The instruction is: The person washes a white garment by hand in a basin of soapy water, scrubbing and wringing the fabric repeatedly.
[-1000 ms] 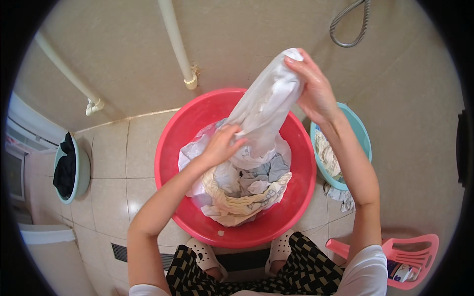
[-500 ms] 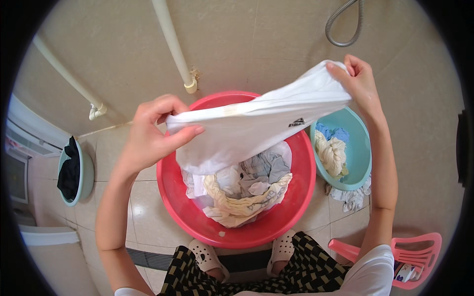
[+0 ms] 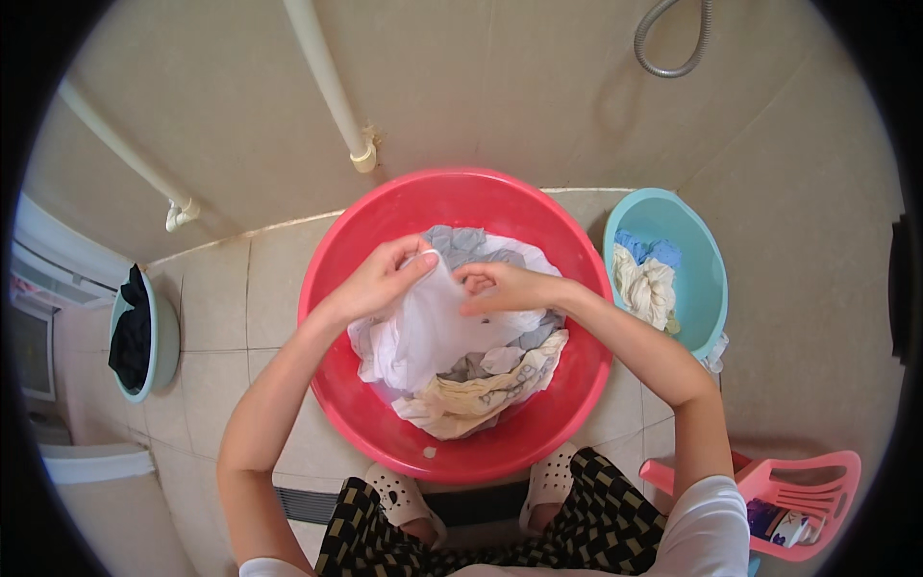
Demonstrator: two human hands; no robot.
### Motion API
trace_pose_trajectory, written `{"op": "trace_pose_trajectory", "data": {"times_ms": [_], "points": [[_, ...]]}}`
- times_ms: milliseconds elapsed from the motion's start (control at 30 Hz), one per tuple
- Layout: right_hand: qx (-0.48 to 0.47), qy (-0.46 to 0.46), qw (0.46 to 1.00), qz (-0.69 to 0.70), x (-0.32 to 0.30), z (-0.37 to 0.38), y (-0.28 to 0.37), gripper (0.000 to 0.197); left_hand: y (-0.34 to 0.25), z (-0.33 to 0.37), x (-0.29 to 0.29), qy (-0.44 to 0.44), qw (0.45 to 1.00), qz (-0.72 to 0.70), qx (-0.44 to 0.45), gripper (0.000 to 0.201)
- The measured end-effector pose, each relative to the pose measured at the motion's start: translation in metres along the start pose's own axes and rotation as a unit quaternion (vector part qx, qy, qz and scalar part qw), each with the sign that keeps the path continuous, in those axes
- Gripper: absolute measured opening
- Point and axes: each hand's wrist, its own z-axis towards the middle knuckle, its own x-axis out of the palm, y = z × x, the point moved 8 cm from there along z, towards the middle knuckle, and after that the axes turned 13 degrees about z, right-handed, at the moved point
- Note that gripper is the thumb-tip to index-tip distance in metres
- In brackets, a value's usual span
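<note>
A white garment (image 3: pixel 447 313) hangs from my left hand (image 3: pixel 385 277), which pinches its upper edge between thumb and fingers. Its lower part rests on the pile in a big red basin (image 3: pixel 336 385). Just right of the raised edge is my right hand (image 3: pixel 510 288), its fingers half curled and the thumb apart, with no cloth visible between them. Under the garment lie grey cloth (image 3: pixel 457 240) and a cream-coloured piece (image 3: pixel 481 389) with faint markings, both rumpled.
A light blue tub (image 3: pixel 707 279) with blue and cream clothes stands to the right. Another tub (image 3: pixel 166 337), holding black cloth (image 3: pixel 133 332), is at far left. A pink plastic basket (image 3: pixel 836 519) sits at lower right. Pipes (image 3: pixel 332 82) and a shower hose (image 3: pixel 707 38) hang along the wall.
The white garment was stretched wide between both hands above the basin; now it is lowered into the basin and bunched. Both hands have come down and together, and the right has let go.
</note>
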Motion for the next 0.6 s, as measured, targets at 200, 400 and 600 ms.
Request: {"op": "trace_pose_trajectory", "data": {"times_ms": [200, 400, 600], "points": [[0.078, 0.008, 0.997, 0.018, -0.033, -0.003, 0.02, 0.036, -0.017, 0.0, -0.028, 0.004, 0.948, 0.317, 0.0, 0.024], [0.044, -0.01, 0.997, 0.063, -0.043, -0.001, 0.055, 0.039, -0.029, 0.007, -0.032, 0.095, 0.935, 0.341, 0.008, 0.03], [0.007, -0.048, 0.99, 0.132, -0.04, 0.008, 0.042, 0.038, -0.006, 0.007, -0.025, 0.075, 0.997, -0.024, -0.02, 0.029]]}}
